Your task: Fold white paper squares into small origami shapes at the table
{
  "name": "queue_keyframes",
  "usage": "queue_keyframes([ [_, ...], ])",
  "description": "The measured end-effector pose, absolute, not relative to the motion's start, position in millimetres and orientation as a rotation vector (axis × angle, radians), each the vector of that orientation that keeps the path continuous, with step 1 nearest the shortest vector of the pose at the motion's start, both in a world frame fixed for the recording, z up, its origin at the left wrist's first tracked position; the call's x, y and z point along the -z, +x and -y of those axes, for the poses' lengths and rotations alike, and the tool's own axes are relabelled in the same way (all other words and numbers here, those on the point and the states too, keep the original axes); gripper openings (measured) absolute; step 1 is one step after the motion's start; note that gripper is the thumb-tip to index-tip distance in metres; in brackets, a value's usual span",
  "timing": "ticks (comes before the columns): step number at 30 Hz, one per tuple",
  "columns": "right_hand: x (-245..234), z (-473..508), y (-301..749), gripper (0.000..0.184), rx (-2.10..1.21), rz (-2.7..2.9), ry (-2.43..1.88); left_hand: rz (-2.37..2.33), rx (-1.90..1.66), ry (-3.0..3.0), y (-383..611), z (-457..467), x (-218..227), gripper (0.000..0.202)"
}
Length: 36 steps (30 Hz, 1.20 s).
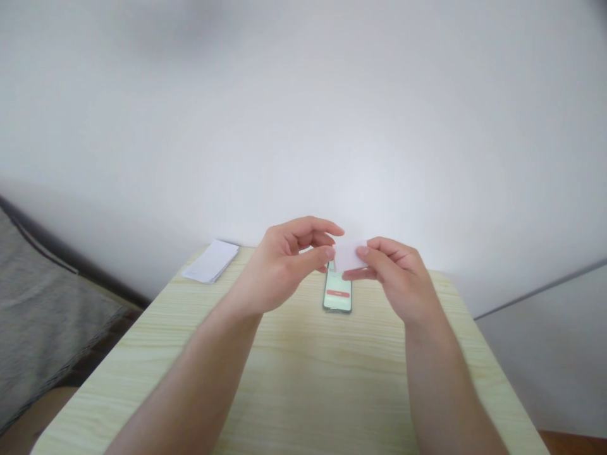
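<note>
A small piece of white paper (347, 256), which looks folded, is held up above the table between my two hands. My right hand (396, 272) pinches its right side, thumb in front and fingers behind. At the left edge of the paper is my left hand (296, 259); its thumb tip and a bent finger close on that edge, while the index finger stretches out above it. Below and behind the paper lies a phone (337, 302) with a lit, pale green screen and a red bar; its upper part is partly hidden by the paper and fingers.
A stack of white paper sheets (211, 261) rests at the far left corner of the light wooden table (322, 373). A white wall (303, 126) rises directly behind the table. Grey cloth (42, 316) shows at the left, beyond the table's edge.
</note>
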State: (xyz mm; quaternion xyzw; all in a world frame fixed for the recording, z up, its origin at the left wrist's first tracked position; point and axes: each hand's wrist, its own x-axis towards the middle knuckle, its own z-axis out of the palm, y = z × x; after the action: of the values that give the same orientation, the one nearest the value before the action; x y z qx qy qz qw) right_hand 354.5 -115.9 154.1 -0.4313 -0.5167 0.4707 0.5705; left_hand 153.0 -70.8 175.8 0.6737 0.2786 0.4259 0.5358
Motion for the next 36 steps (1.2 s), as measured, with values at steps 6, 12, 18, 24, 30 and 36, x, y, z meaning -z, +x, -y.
queue_keyframes([
  [6, -154.8, 114.5, 354.9, 0.022, -1.143, 1.163, -1.021, -0.682, -0.949, 1.787, 152.2, 79.6, -179.2, 0.023],
  [12, -158.1, 116.4, 352.6, 0.026, -1.112, 1.206, -1.068, -0.735, -0.99, 1.817, 154.2, 80.1, -179.9, 0.011],
  [18, -162.9, 121.3, 347.2, 0.044, -1.028, 1.202, -1.028, -0.715, -1.119, 1.76, 156.5, 78.3, -178.8, 0.013],
  [24, -178.5, 133.8, 338.5, 0.058, -0.991, 1.296, -0.972, -0.878, -1.301, 1.82, 160.3, 86.8, -181.7, 0.002],
  [30, -183.4, 143.0, 334.0, 0.055, -0.756, 1.421, -1.039, -0.943, -1.316, 1.763, 160.6, 89.0, -184.7, 0.008],
  [36, -170.1, 136.1, 333.5, 0.055, -0.479, 1.579, -1.026, -0.908, -1.294, 1.634, 158.6, 86.5, -184.0, 0.01],
])
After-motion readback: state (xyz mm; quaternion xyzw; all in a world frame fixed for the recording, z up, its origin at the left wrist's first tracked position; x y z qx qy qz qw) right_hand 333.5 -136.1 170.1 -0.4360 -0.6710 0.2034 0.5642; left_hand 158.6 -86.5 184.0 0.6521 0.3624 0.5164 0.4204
